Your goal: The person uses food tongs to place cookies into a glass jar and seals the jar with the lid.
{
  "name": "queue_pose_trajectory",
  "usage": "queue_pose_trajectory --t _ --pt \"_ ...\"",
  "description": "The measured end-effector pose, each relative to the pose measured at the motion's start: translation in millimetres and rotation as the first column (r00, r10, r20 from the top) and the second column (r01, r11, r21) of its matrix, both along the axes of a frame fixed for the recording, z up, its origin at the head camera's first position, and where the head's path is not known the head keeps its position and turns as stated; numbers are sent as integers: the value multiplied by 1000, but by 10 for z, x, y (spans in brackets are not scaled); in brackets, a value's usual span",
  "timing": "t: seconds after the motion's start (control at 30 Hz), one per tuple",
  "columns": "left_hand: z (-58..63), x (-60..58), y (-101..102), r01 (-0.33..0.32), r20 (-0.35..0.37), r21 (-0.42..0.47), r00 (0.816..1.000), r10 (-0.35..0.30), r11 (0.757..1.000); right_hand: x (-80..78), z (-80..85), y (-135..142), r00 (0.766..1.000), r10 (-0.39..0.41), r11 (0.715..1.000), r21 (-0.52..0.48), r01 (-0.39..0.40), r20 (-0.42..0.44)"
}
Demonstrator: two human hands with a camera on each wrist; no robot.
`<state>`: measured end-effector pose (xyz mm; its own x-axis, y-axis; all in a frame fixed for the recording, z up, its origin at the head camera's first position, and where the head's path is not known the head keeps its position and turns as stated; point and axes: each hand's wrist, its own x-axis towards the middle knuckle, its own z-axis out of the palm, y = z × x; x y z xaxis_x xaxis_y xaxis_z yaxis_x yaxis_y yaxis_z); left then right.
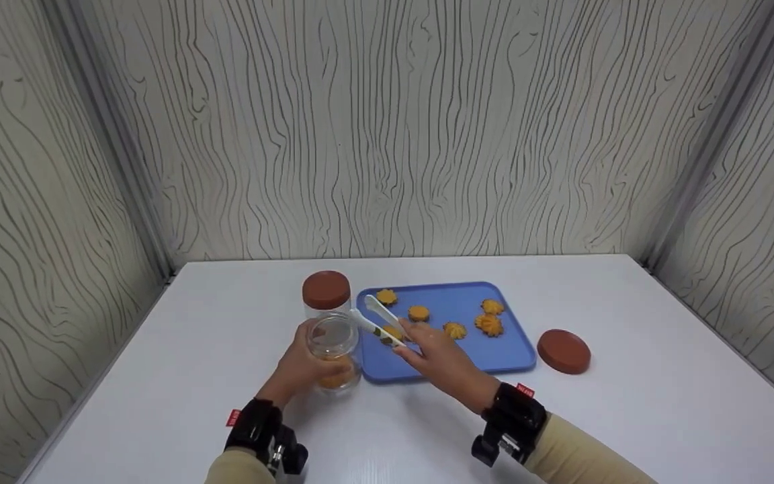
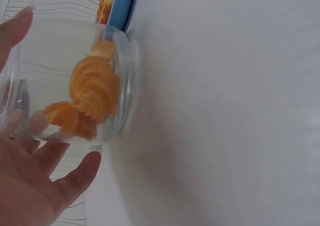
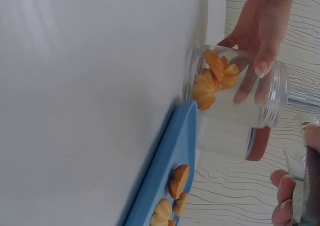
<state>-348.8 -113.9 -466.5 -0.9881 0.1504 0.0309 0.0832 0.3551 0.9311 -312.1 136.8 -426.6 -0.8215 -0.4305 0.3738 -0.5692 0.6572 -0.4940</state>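
Note:
My left hand (image 1: 301,368) holds a clear open jar (image 1: 332,338) that stands on the table beside the tray's left edge. Several swirled golden cookies (image 2: 95,88) lie at the bottom of this jar. The right hand (image 1: 446,363) grips white tongs (image 1: 368,325) over the left part of the blue tray (image 1: 441,294). The tips of the tongs are spread apart beside the jar's mouth, with no cookie visible between them. One cookie (image 1: 392,331) on the tray is partly hidden under the tongs. In the right wrist view, only part of the right hand shows at the edge.
Several more cookies (image 1: 490,325) are spread across the tray. Behind the held jar stands a second jar with a reddish-brown lid (image 1: 326,289). A loose lid (image 1: 564,351) of the same colour lies right of the tray. Wood-patterned panels (image 1: 387,134) enclose the white table.

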Motion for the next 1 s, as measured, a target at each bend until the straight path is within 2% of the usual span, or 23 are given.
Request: queue_pose_trajectory --t 0.27,0.53,0.8,1.0 --pt "24 8 -8 3 7 -5 1000 -3 1000 -14 -89 159 1000 -25 1000 12 24 3" --pt "-22 -29 -17 10 1 4 1000 -10 1000 -47 -169 257 999 -45 998 42 45 5" --pt "5 2 1 -5 15 -5 1000 5 1000 -54 -214 282 997 -49 999 15 48 55" --pt "21 6 1 -4 22 6 1000 4 1000 -63 -242 272 994 -75 997 35 73 74"
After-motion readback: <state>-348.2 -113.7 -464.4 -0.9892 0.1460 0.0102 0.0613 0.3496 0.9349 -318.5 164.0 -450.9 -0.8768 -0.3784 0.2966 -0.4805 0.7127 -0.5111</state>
